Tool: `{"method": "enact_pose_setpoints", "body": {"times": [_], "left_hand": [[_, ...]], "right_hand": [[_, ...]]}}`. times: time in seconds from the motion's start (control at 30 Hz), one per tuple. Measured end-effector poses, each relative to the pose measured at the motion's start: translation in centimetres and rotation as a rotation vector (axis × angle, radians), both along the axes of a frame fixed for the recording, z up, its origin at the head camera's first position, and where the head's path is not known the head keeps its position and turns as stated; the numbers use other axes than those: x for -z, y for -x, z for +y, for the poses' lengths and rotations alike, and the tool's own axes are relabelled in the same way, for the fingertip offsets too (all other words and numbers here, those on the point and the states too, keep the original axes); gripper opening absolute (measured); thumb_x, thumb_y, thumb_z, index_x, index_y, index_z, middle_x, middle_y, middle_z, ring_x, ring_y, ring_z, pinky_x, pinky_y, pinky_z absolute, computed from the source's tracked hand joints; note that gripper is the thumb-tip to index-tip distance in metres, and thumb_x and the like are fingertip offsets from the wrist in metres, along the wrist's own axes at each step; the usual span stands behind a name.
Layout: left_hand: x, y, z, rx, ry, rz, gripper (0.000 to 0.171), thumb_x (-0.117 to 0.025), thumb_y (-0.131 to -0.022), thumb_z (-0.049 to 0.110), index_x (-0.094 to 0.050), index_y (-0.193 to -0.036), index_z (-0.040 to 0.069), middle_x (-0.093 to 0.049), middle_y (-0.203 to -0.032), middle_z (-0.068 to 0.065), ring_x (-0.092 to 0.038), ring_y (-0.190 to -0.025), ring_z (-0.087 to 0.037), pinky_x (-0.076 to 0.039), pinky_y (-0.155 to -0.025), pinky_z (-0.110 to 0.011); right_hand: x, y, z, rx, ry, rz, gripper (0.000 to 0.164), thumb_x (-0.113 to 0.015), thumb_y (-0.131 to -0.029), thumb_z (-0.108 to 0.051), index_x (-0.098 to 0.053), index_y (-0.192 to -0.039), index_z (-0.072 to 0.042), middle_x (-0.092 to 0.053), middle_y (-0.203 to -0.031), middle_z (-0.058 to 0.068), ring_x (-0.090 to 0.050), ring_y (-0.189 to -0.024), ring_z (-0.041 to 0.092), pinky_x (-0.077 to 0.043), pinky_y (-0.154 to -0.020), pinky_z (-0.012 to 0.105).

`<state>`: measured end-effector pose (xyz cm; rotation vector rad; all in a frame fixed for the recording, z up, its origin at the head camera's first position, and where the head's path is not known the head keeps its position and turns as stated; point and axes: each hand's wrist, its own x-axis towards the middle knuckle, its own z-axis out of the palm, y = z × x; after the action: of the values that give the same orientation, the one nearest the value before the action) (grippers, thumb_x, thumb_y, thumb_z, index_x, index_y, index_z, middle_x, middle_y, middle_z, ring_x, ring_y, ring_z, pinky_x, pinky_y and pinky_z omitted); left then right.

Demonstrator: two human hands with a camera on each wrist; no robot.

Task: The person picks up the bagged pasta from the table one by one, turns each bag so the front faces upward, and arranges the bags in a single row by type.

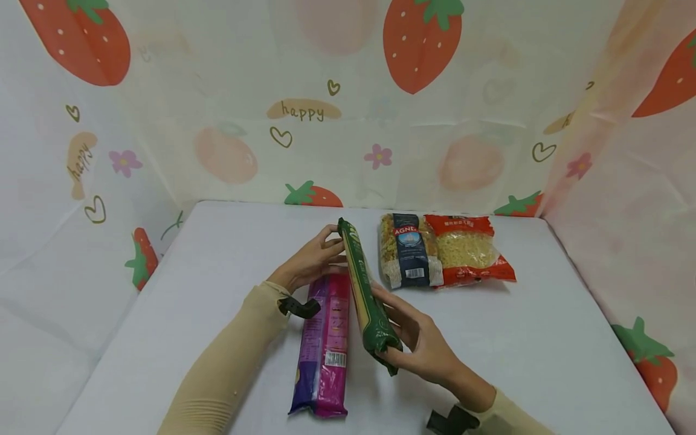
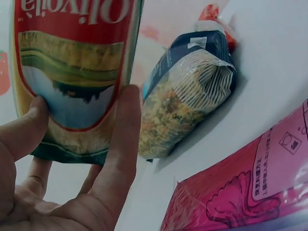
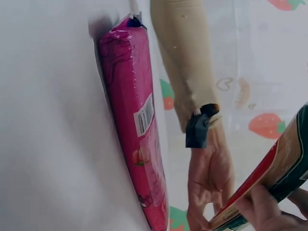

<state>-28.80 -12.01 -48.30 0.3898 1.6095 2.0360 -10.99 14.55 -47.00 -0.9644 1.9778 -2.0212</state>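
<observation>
Both hands hold a long green packet [image 1: 364, 290] up off the table, tilted with its far end higher. Its front, in the left wrist view, shows a red "Olivoilà" label [image 2: 72, 21] over a landscape picture. My left hand [image 1: 312, 260] grips the far end, thumb and fingers on opposite edges. Near the lower end, my right hand [image 1: 418, 338] pinches it between thumb and fingers. Beneath the left wrist a long pink-and-purple packet [image 1: 331, 344] lies flat on the white table; its far end is partly hidden by the left hand.
At the back right, a dark-blue-banded "AGNESI" pasta bag [image 1: 410, 248] lies beside a red-and-clear bag of small pale pasta [image 1: 470, 251]. Strawberry-printed cloth [image 1: 424, 139] walls the table [image 1: 489, 350] at the back and sides.
</observation>
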Motion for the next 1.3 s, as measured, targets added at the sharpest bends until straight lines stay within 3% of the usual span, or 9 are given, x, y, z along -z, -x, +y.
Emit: {"method": "enact_pose_setpoints", "body": {"times": [0.2, 0.43, 0.63, 0.83, 1.0, 1.1, 1.3], "left_hand": [[0.2, 0.1, 0.2, -0.031, -0.014, 0.011, 0.032, -0.052, -0.114, 0.014, -0.044, -0.145, 0.021, -0.057, -0.140, -0.014, -0.070, -0.110, -0.026, -0.060, -0.097, -0.043], [0.0, 0.1, 0.2, -0.074, 0.029, 0.043, 0.039, -0.054, -0.114, 0.018, -0.044, -0.152, 0.020, -0.056, -0.146, -0.017, -0.070, -0.107, -0.024, -0.061, -0.091, -0.039], [-0.6, 0.0, 0.0, -0.118, 0.100, 0.067, 0.047, -0.057, -0.114, 0.021, -0.042, -0.158, 0.019, -0.048, -0.156, -0.022, -0.068, -0.109, -0.026, -0.062, -0.087, -0.038], [-0.7, -0.1, -0.1, -0.157, 0.156, 0.070, 0.056, -0.059, -0.113, 0.023, -0.038, -0.164, 0.018, -0.039, -0.162, -0.024, -0.064, -0.111, -0.029, -0.061, -0.084, -0.036], [-0.8, -0.2, 0.0, -0.207, 0.172, 0.044, 0.066, -0.062, -0.112, 0.024, -0.029, -0.167, 0.011, -0.036, -0.163, -0.025, -0.061, -0.109, -0.027, -0.060, -0.083, -0.035], [-0.9, -0.2, 0.0, -0.228, 0.173, 0.047, 0.066, -0.060, -0.112, 0.023, -0.028, -0.166, 0.005, -0.035, -0.163, -0.025, -0.061, -0.107, -0.025, -0.060, -0.085, -0.035], [-1.2, -0.3, -0.4, -0.212, 0.162, 0.058, 0.059, -0.055, -0.115, 0.021, -0.031, -0.166, 0.006, -0.035, -0.165, -0.022, -0.057, -0.123, -0.030, -0.052, -0.108, -0.046]], "right_hand": [[-0.5, 0.2, -0.1, 0.063, -0.085, 0.017, 0.082, -0.078, -0.095, -0.003, -0.041, -0.167, -0.015, -0.035, -0.172, 0.013, -0.046, -0.150, 0.040, -0.047, -0.116, 0.032], [-0.9, 0.1, -0.3, 0.161, -0.215, 0.079, 0.083, -0.086, -0.091, -0.013, -0.047, -0.164, -0.023, -0.038, -0.172, 0.005, -0.051, -0.146, 0.034, -0.054, -0.108, 0.037], [-1.0, 0.2, -0.5, 0.219, -0.230, 0.095, 0.080, -0.090, -0.089, -0.018, -0.053, -0.160, -0.024, -0.041, -0.169, 0.006, -0.054, -0.140, 0.036, -0.059, -0.102, 0.038], [-1.1, 0.1, -0.7, 0.201, -0.204, 0.081, 0.093, -0.092, -0.087, -0.011, -0.044, -0.166, -0.020, -0.047, -0.165, 0.009, -0.062, -0.134, 0.035, -0.061, -0.099, 0.037], [-1.2, 0.0, -0.6, 0.177, -0.188, 0.057, 0.102, -0.090, -0.088, -0.006, -0.034, -0.170, -0.030, -0.046, -0.164, 0.016, -0.063, -0.133, 0.041, -0.061, -0.098, 0.037], [-1.2, 0.0, -0.5, 0.161, -0.178, 0.047, 0.103, -0.087, -0.090, -0.004, -0.030, -0.171, -0.030, -0.043, -0.164, 0.018, -0.063, -0.132, 0.044, -0.062, -0.096, 0.038], [-0.8, 0.0, -0.4, 0.153, -0.146, 0.025, 0.101, -0.079, -0.090, 0.001, -0.025, -0.172, -0.019, -0.039, -0.160, 0.019, -0.061, -0.126, 0.044, -0.063, -0.093, 0.037]]}}
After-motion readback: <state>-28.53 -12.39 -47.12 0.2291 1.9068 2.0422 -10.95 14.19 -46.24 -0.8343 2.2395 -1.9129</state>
